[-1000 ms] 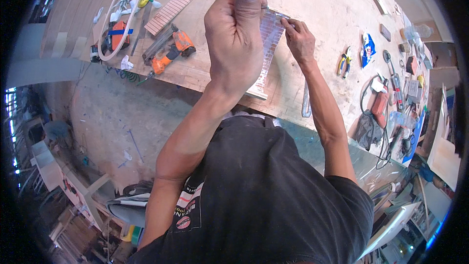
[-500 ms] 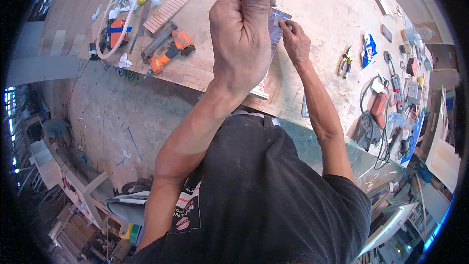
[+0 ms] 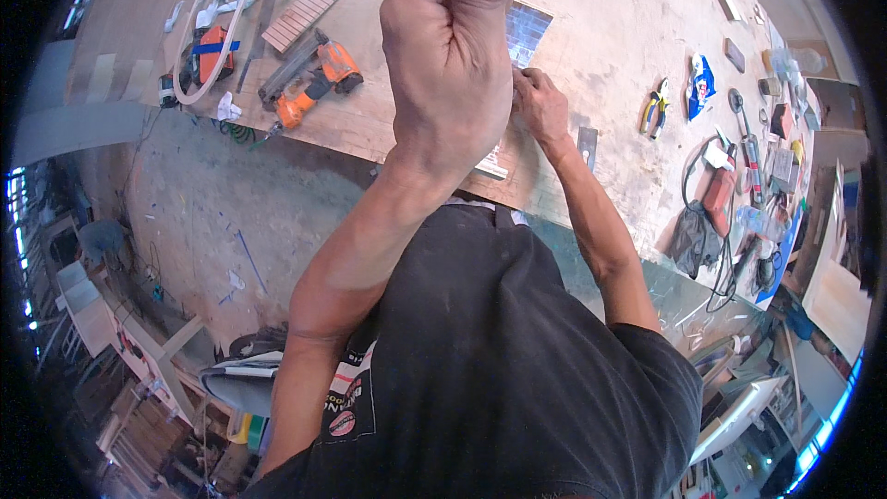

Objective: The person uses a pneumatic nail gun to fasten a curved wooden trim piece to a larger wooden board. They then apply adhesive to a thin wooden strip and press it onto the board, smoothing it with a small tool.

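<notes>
Wooden workbench (image 3: 610, 9); ridged panel (image 3: 528, 30), laid on it, partly hidden behind the left hand (image 3: 451, 69), which is raised and curled, whether anything is held cannot be told; right hand (image 3: 541, 109), bunched, placed at the panel's edge, hold likewise unclear; pliers (image 3: 657, 108), laid to the right

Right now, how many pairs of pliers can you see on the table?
1: the pliers lie on the table, to the right of the right hand. Others may be hidden in the clutter farther right.
</notes>
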`<state>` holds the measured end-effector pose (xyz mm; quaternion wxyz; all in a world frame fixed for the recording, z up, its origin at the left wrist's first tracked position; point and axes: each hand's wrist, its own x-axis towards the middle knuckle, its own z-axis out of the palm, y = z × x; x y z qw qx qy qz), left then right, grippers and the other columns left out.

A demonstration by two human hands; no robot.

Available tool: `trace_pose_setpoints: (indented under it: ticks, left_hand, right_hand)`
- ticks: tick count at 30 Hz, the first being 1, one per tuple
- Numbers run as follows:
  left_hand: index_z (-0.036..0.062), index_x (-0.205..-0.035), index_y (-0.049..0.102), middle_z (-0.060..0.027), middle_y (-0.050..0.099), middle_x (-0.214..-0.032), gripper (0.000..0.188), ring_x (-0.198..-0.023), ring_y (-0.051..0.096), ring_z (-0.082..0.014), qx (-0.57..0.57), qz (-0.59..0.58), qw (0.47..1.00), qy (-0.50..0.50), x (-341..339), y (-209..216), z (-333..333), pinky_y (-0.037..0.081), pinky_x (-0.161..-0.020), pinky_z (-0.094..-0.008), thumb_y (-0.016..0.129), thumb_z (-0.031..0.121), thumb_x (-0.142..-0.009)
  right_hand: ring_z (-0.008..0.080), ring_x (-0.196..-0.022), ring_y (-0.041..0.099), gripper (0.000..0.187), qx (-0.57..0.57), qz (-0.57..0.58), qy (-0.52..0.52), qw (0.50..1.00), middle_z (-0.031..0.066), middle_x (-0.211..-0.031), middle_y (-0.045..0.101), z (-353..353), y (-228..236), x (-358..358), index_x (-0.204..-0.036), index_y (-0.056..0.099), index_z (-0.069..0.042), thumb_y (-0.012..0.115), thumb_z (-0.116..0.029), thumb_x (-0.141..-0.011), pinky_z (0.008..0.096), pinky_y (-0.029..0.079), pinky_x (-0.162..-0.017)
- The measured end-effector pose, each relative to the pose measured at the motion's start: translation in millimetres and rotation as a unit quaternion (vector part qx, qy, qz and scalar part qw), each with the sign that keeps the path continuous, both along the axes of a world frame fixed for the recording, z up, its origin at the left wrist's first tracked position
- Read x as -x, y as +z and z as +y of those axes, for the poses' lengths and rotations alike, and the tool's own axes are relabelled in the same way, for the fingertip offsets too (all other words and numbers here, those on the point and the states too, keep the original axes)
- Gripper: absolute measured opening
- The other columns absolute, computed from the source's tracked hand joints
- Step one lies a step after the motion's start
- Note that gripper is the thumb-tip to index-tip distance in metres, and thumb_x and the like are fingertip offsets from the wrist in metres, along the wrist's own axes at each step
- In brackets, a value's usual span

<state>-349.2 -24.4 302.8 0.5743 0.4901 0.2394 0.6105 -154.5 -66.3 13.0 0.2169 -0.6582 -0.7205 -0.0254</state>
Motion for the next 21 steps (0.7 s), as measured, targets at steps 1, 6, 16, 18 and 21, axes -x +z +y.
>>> trace_pose_setpoints:
  ticks: [1, 6, 16, 18, 21]
  left_hand:
    - [0.0055, -0.084, 0.052, 0.0056, 0.038, -0.065, 0.043, -0.055, 0.031, -0.003, -0.009, 0.003, 1.0, 0.006, -1, 0, 0, 0.023, -0.05, -0.0225, 0.046, 0.037, -0.111]
    - [0.0051, -0.085, 0.055, 0.006, 0.039, -0.064, 0.045, -0.054, 0.033, -0.0018, 0.018, -0.046, 0.999, 0.0, -3, -1, -3, 0.022, -0.049, -0.0217, 0.046, 0.041, -0.111]
    - [0.0041, -0.087, 0.055, 0.0059, 0.04, -0.063, 0.047, -0.053, 0.033, -0.0018, -0.022, 0.041, 0.997, 0.056, 1, 2, -9, 0.023, -0.049, -0.021, 0.043, 0.042, -0.112]
    - [0.0044, -0.087, 0.055, 0.0059, 0.04, -0.063, 0.047, -0.053, 0.033, -0.0019, -0.013, 0.05, 0.997, 0.058, -2, 3, -9, 0.023, -0.049, -0.0209, 0.042, 0.042, -0.112]
    - [0.0048, -0.087, 0.055, 0.0057, 0.04, -0.063, 0.047, -0.053, 0.034, -0.002, -0.015, 0.065, 0.997, 0.048, -3, 7, -9, 0.024, -0.049, -0.0207, 0.041, 0.041, -0.113]
  right_hand:
    - [0.0272, -0.098, 0.07, 0.035, 0.01, 0.015, -0.008, 1.0, 0.0074, -0.113, 0.068, -5, -1, 3, -0.121, 0.071, -0.012, 0.065, -0.008, -0.087, 0.0382, 0.061, -0.075]
    - [0.0322, -0.095, 0.07, 0.027, 0.056, 0.08, -0.017, 0.995, 0.0108, -0.108, 0.07, -27, 8, 20, -0.116, 0.072, -0.011, 0.065, -0.011, -0.09, 0.0409, 0.058, -0.077]
    - [0.0341, -0.093, 0.069, 0.024, 0.098, 0.151, -0.027, 0.983, 0.0135, -0.104, 0.071, -38, 40, 26, -0.109, 0.077, -0.008, 0.06, -0.004, -0.091, 0.0428, 0.056, -0.078]
    - [0.0333, -0.092, 0.07, 0.026, 0.033, 0.152, -0.058, 0.986, 0.0126, -0.105, 0.071, -16, 42, 13, -0.112, 0.077, -0.01, 0.061, -0.003, -0.092, 0.0426, 0.056, -0.078]
    - [0.0309, -0.094, 0.07, 0.029, -0.054, 0.122, -0.081, 0.988, 0.011, -0.107, 0.071, 13, 41, 4, -0.117, 0.076, -0.013, 0.065, -0.006, -0.091, 0.0397, 0.058, -0.079]
